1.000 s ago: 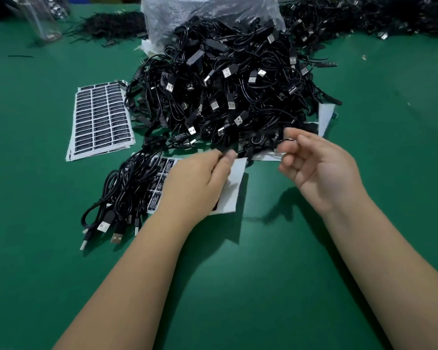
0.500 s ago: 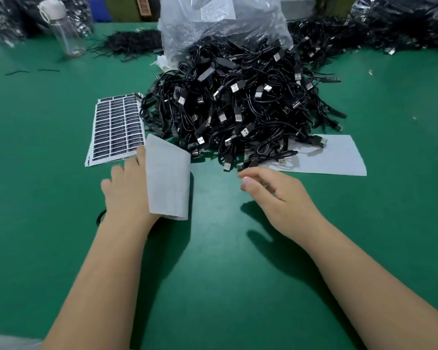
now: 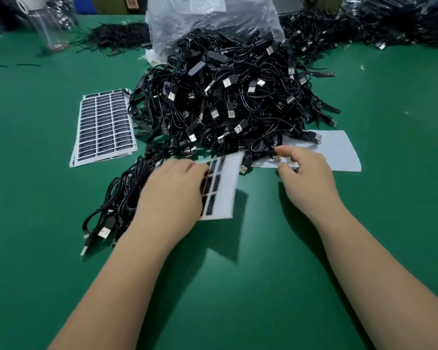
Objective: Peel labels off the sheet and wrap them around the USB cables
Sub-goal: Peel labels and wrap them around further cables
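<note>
My left hand (image 3: 172, 195) holds a partly used white label sheet (image 3: 225, 188) by its left edge. The sheet is lifted a little off the green table, with a few black labels showing. My right hand (image 3: 306, 178) is at the near edge of the big pile of black USB cables (image 3: 238, 102). Its thumb and forefinger are curved and apart, on either side of one cable's plug (image 3: 276, 157). A small bunch of cables (image 3: 119, 198) lies left of my left hand, partly hidden by it.
A stack of full label sheets (image 3: 104, 127) lies at the left of the pile. An empty white backing sheet (image 3: 336, 152) lies beyond my right hand. A clear plastic bag (image 3: 213, 18), a bottle (image 3: 48, 29) and more cables (image 3: 390, 24) stand at the back.
My left hand has turned the sheet label side up and carried it right. My right hand has reached forward from the bare table to the pile's near edge.
</note>
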